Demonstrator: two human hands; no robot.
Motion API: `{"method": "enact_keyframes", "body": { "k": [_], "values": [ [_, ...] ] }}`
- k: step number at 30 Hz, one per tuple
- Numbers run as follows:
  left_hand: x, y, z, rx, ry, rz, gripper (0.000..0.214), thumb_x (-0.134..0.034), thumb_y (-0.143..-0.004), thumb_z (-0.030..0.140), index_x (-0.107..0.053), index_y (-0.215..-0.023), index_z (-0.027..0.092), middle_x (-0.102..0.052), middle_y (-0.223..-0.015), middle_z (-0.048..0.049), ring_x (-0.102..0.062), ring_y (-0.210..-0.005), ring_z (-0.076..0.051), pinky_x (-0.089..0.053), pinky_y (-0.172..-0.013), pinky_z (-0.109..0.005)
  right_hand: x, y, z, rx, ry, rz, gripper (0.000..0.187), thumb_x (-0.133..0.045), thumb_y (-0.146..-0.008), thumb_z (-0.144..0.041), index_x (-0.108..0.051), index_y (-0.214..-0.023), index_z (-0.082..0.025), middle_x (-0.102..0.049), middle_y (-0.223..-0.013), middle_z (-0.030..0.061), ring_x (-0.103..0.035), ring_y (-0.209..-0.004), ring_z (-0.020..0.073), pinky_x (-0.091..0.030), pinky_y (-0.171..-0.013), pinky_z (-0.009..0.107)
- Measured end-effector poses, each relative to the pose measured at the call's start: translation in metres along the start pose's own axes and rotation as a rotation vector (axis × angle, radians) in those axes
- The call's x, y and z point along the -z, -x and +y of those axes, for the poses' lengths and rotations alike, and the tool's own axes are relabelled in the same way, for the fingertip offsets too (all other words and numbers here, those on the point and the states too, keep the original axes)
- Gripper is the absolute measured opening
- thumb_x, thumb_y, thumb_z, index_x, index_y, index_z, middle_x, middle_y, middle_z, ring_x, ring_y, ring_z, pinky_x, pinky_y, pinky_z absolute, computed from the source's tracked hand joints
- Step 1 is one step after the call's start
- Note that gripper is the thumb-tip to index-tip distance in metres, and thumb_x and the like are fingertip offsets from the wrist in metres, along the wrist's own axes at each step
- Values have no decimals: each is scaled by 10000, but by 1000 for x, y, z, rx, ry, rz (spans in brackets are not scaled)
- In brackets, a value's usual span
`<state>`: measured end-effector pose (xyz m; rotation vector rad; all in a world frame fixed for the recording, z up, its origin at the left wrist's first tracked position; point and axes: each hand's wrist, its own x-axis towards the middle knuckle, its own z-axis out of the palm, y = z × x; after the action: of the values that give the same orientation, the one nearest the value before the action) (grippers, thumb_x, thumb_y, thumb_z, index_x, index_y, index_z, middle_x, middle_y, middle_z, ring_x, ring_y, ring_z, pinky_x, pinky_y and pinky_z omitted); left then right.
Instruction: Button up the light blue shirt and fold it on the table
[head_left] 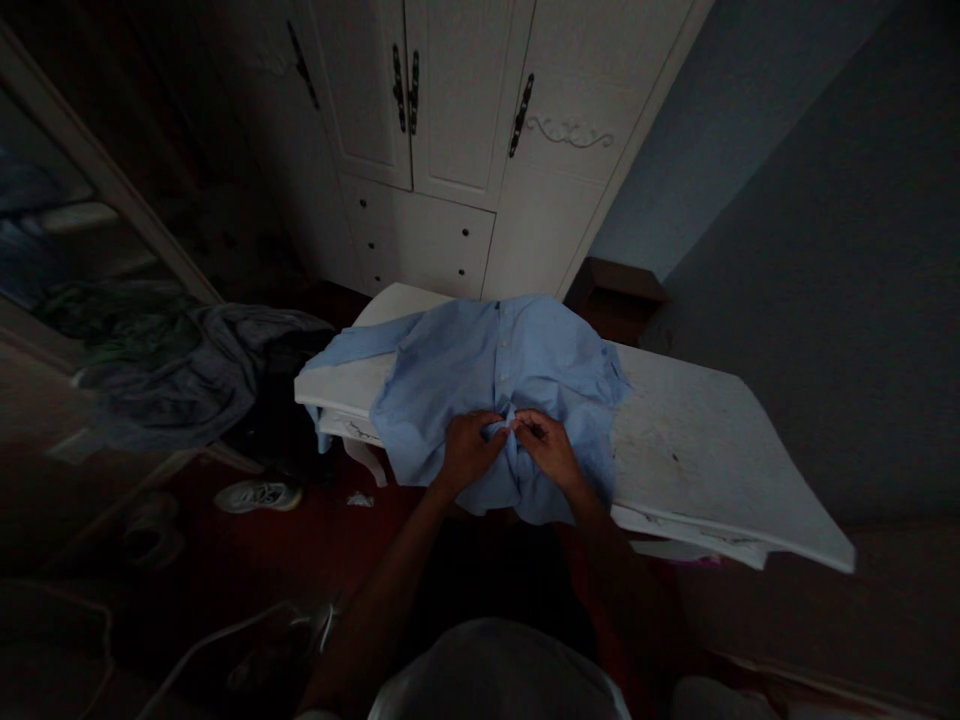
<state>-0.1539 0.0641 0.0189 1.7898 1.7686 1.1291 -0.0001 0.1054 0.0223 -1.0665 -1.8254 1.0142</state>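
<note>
A light blue button-up shirt (450, 360) lies front side up across a white table (690, 420), its lower part hanging over the near edge. One sleeve stretches out to the left over the tabletop. At the shirt's button strip, my left hand (474, 447) pinches the fabric between thumb and fingers. Close against it, my right hand (547, 445) grips the other side of the same strip. The cloth puckers upward between the fingertips. Whether a button sits between them is too small to tell.
Behind the table stands a white wardrobe (435, 230) with dark handles. Grey clothes (195, 380) are heaped at the left. A sneaker (259, 496) and a white cable (217, 637) lie on the red floor. A brown box-like piece (619, 280) stands by the wall.
</note>
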Motion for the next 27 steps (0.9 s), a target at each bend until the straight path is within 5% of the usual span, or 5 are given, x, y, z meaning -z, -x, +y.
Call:
{"method": "enact_keyframes", "body": {
  "k": [17, 23, 27],
  "values": [
    [7, 1, -5, 50, 477, -47, 149, -663, -761, 317, -702, -830, 190, -722, -834, 0, -670, -811, -165, -519, -796, -281, -1, -1, -4, -105, -296, -156, 276, -599, -810, -478, -585, -773, -205, -540, -647, -22, -503, -597, 123, -430, -592, 249],
    [13, 2, -3, 144, 569, -13, 229, -728, -709, 378, -700, -810, 175, -714, -822, -21, -651, -794, -174, -514, -772, -299, 0, 1, -7, -99, -247, -116, 238, -551, -810, -449, -582, -780, -215, -561, -639, -18, -529, -586, 134, -460, -590, 261],
    [20, 5, -11, 126, 621, 106, 207, -708, -734, 375, -675, -779, 176, -679, -784, -12, -614, -762, -145, -493, -750, -272, 19, 6, -3, -103, -194, 9, 190, -540, -796, -390, -564, -723, -216, -532, -592, -19, -515, -568, 137, -443, -571, 255]
  ]
}}
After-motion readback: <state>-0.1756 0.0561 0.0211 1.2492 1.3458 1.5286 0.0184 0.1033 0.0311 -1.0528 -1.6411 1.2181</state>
